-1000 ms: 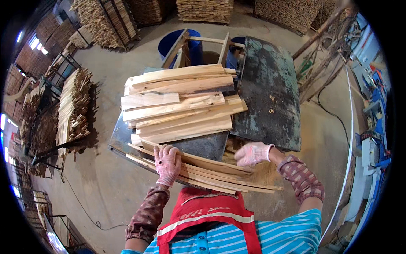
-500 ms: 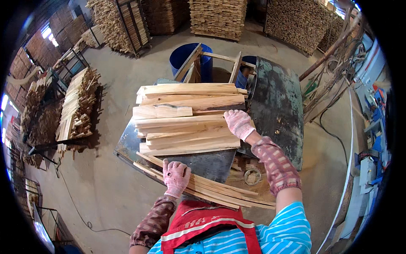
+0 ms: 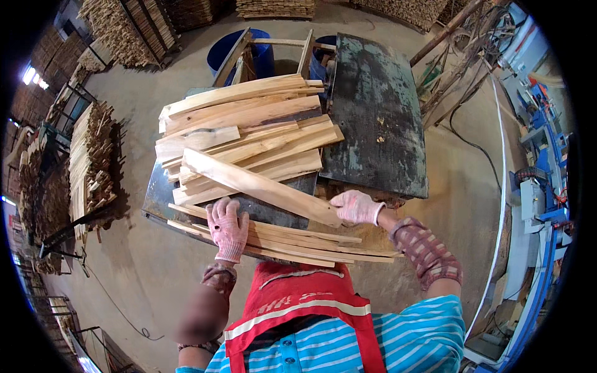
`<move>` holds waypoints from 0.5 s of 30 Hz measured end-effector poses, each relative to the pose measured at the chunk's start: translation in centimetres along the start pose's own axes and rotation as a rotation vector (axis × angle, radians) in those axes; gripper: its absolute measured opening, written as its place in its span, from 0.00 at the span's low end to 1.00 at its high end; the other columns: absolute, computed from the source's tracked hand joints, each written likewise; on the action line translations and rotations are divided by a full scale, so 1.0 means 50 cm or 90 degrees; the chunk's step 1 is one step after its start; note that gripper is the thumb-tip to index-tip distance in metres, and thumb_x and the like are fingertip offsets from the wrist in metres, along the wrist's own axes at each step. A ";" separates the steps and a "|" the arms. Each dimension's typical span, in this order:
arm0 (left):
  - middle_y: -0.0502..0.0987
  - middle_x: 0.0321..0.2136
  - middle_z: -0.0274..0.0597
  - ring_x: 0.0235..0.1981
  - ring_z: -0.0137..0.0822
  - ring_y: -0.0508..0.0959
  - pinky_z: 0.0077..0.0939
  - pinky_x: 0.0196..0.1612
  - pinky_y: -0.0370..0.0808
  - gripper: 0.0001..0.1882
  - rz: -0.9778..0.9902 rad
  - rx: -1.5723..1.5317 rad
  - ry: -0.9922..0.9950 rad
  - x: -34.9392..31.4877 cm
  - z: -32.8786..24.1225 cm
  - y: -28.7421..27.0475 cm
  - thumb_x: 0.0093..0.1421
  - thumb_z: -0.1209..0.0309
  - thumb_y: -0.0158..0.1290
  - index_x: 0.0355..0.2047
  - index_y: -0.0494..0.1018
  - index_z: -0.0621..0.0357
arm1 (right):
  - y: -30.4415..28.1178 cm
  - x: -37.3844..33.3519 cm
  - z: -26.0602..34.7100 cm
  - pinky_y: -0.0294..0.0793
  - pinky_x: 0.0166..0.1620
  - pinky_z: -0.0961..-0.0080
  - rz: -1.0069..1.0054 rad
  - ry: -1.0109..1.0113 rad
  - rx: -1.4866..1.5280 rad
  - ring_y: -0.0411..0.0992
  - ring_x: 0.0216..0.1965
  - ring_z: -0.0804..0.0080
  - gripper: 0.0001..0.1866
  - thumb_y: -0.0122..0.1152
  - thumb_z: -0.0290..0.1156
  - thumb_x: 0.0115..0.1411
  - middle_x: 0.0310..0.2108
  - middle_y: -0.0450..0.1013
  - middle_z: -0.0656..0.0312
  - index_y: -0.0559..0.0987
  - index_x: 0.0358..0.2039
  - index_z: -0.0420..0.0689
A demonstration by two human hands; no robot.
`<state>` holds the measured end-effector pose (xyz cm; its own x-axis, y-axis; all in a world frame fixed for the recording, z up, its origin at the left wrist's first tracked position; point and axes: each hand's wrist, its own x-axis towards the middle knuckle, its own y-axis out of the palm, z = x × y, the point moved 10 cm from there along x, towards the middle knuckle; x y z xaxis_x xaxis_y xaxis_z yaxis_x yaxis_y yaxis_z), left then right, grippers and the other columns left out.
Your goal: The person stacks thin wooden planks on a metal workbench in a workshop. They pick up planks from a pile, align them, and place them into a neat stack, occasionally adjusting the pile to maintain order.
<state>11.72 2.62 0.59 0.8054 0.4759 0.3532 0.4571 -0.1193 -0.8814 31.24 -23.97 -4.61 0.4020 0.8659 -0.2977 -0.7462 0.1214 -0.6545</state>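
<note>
My right hand (image 3: 356, 207), in a pink knit glove, is closed on the near right end of a wooden board (image 3: 261, 187). That board slants across the pile, its far left end lying over other boards. My left hand (image 3: 227, 230), gloved alike, lies with fingers stretched out over narrow wooden strips (image 3: 292, 239) along the table's near edge; its palm side is hidden. Beyond both hands, a pile of boards (image 3: 249, 112) rests on the dark metal table (image 3: 264, 210), several boards lying askew.
A dark, scuffed metal panel (image 3: 373, 118) stands right of the pile. Blue barrels (image 3: 256, 59) and a wooden frame (image 3: 278, 41) are behind it. Stacked wood (image 3: 93, 168) sits on a rack at left. Blue machinery (image 3: 547, 205), a cable (image 3: 479, 161) and leaning poles (image 3: 448, 31) line the right.
My right hand has drawn a board off the pile toward me, turning it slantwise. The boards beneath have shifted askew. My left hand's fingers have straightened, and the whole view has shifted.
</note>
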 end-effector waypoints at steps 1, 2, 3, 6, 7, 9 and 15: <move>0.75 0.55 0.49 0.62 0.54 0.70 0.59 0.72 0.54 0.18 -0.050 0.015 0.006 0.003 -0.017 -0.022 0.59 0.65 0.60 0.50 0.76 0.54 | 0.005 -0.013 0.014 0.77 0.38 0.60 -0.015 -0.032 -0.079 0.78 0.34 0.46 0.14 0.55 0.35 0.55 0.32 0.80 0.46 0.83 0.36 0.42; 0.73 0.58 0.49 0.64 0.54 0.68 0.60 0.72 0.54 0.20 -0.056 0.021 0.023 -0.003 -0.025 -0.023 0.59 0.66 0.59 0.51 0.75 0.54 | 0.025 -0.030 0.020 0.76 0.34 0.56 -0.004 -0.077 -0.133 0.77 0.32 0.44 0.10 0.54 0.34 0.54 0.27 0.77 0.47 0.80 0.29 0.44; 0.71 0.60 0.50 0.66 0.54 0.66 0.60 0.72 0.53 0.21 -0.067 0.029 0.039 -0.005 -0.028 -0.026 0.59 0.67 0.58 0.53 0.75 0.54 | 0.045 -0.048 0.027 0.77 0.34 0.53 0.023 -0.113 -0.216 0.78 0.30 0.45 0.08 0.54 0.33 0.55 0.25 0.76 0.49 0.79 0.29 0.45; 0.70 0.62 0.50 0.68 0.54 0.64 0.62 0.73 0.52 0.21 -0.011 0.059 0.089 -0.013 -0.024 -0.001 0.59 0.69 0.57 0.54 0.74 0.53 | 0.071 -0.070 0.073 0.79 0.36 0.52 0.128 -0.100 -0.349 0.80 0.34 0.47 0.09 0.54 0.33 0.57 0.29 0.79 0.49 0.81 0.33 0.47; 0.71 0.61 0.49 0.68 0.54 0.64 0.62 0.73 0.51 0.20 0.024 0.075 0.103 -0.015 -0.018 0.009 0.59 0.69 0.57 0.53 0.75 0.53 | 0.068 -0.066 0.087 0.79 0.37 0.52 0.165 -0.074 -0.377 0.80 0.35 0.47 0.10 0.54 0.33 0.58 0.31 0.80 0.49 0.81 0.35 0.47; 0.73 0.57 0.47 0.66 0.54 0.66 0.63 0.73 0.52 0.17 0.032 0.038 0.099 -0.013 -0.011 0.014 0.58 0.68 0.57 0.49 0.76 0.51 | 0.055 -0.039 0.119 0.80 0.38 0.50 0.223 -0.105 -0.394 0.80 0.37 0.48 0.12 0.55 0.39 0.59 0.33 0.80 0.49 0.82 0.37 0.47; 0.77 0.47 0.44 0.59 0.53 0.70 0.62 0.70 0.56 0.11 -0.016 -0.060 0.077 -0.007 -0.016 -0.027 0.58 0.67 0.58 0.42 0.78 0.52 | -0.073 0.247 0.273 0.81 0.45 0.55 -0.100 -0.172 -0.354 0.79 0.45 0.54 0.21 0.55 0.45 0.64 0.44 0.78 0.52 0.76 0.49 0.43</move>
<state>11.11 1.91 1.93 0.8302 0.3716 0.4156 0.5069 -0.1929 -0.8401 31.68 -7.08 3.60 0.2820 0.9589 -0.0307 -0.2738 0.0498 -0.9605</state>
